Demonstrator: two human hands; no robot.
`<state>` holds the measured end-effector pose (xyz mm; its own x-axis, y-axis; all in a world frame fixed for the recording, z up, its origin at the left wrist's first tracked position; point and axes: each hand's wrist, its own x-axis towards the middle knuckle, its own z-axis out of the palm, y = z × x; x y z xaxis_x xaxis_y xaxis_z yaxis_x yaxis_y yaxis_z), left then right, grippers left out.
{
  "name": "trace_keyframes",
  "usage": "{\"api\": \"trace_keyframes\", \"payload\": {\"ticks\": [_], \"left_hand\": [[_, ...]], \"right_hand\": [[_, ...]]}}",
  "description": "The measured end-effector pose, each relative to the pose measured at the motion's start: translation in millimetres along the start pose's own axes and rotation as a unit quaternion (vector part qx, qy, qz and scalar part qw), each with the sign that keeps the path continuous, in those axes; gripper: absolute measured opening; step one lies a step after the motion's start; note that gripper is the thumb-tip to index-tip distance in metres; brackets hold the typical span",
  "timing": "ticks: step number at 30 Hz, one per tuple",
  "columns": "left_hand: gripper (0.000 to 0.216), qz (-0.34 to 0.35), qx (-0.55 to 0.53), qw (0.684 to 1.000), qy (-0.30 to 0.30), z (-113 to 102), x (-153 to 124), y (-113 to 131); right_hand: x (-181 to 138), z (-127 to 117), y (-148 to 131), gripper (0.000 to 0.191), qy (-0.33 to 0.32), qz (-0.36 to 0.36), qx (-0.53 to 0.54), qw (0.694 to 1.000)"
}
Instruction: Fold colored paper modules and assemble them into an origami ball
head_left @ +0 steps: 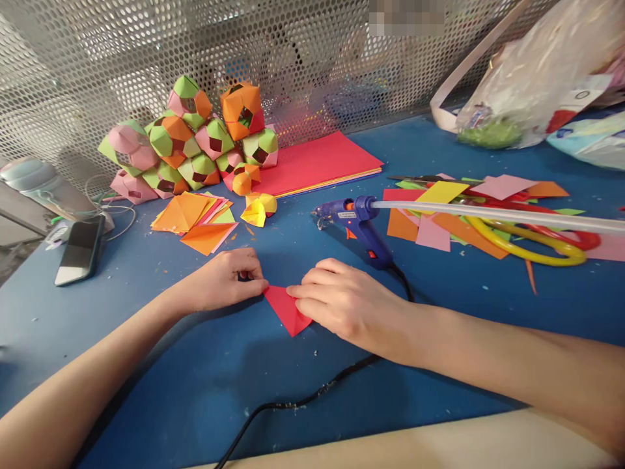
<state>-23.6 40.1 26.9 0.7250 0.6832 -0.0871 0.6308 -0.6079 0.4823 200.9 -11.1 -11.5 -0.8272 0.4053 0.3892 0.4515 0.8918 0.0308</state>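
Note:
A small folded piece of red paper lies on the blue table in front of me. My left hand is curled into a loose fist, its fingertips pressing the paper's left corner. Over the paper's right side rests my right hand, fingers bent and pressed together on it. Part of the red paper is hidden under the right hand.
A blue glue gun stands just behind my right hand, its black cord running toward me. Folded paper modules pile at the back left, with a red paper stack, loose paper squares, paper scraps and scissors at right, and a phone at left.

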Motion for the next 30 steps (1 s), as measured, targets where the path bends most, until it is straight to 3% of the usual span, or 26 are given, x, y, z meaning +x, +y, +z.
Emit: {"api": "trace_keyframes", "payload": {"ticks": [5,12,16,22,30], "left_hand": [[0.032,-0.007,0.126,0.991,0.054,10.3,-0.5,9.2],[0.047,0.030,0.376,0.923,0.082,25.4,-11.6,31.7],[0.051,0.037,0.408,0.909,0.075,28.3,-13.0,35.9],[0.053,0.039,0.420,0.903,0.076,26.4,-12.4,37.3],[0.045,0.046,0.404,0.910,0.076,28.8,-13.4,38.8]], "right_hand": [[0.6,-2.9,-0.1,0.023,-0.022,0.001,-0.009,1.000],[0.2,-5.7,0.2,0.024,-0.030,-0.003,-0.014,0.999],[-0.5,-13.3,2.2,0.023,-0.061,0.004,-0.015,0.998],[-4.4,-32.1,4.3,0.022,-0.170,0.024,-0.027,0.985],[-15.0,-42.2,4.3,0.025,-0.205,0.040,-0.053,0.976]]}}
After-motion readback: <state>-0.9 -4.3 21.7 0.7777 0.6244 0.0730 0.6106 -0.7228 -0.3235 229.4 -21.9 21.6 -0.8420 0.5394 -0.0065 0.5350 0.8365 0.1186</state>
